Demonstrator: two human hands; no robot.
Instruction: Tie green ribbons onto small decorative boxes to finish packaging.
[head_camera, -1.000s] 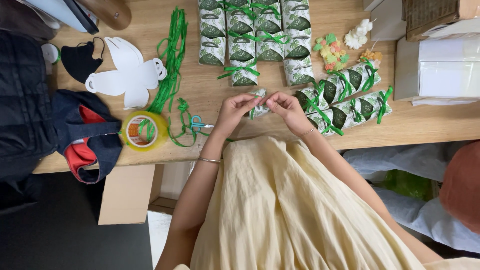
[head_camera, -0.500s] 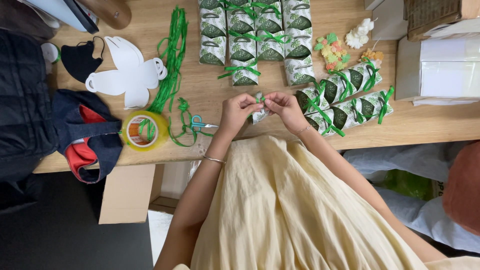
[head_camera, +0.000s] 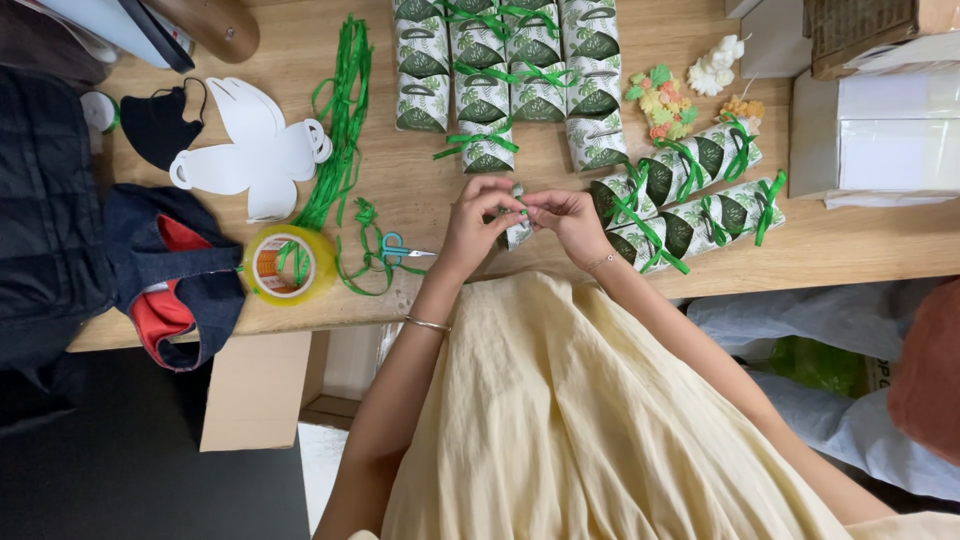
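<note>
Both hands meet over the near edge of the worktop (head_camera: 850, 250), close to its middle. Left hand (head_camera: 470, 225) has its grip closed with the fingertips on a small gift box (head_camera: 517, 232), white with green leaf print, and the right hand (head_camera: 570, 222) pinches the same box from the other side. What exactly the fingertips do at the top of the box I cannot tell, because the fingers cover it. The box is held just above the wood, between the two hands.

Just beside the left hand, toward the left end of the worktop, lie small scissors (head_camera: 400, 250) with blue handles among loose green ribbon (head_camera: 340, 130). Next to them sits a roll of yellow tape (head_camera: 288, 265) near the near edge. Further left are a flat white cardboard cutout (head_camera: 250, 150), a black face mask (head_camera: 160, 125) and a dark bag (head_camera: 170, 270) with red lining that hangs over the edge.

At the far edge stand rows of finished boxes (head_camera: 510, 70), some tied with green ribbon. More tied boxes (head_camera: 690, 190) lie just beside the right hand, toward the right. Small coloured sweets (head_camera: 660, 100) lie behind them, and a white carton (head_camera: 880, 130) stands at the right end
</note>
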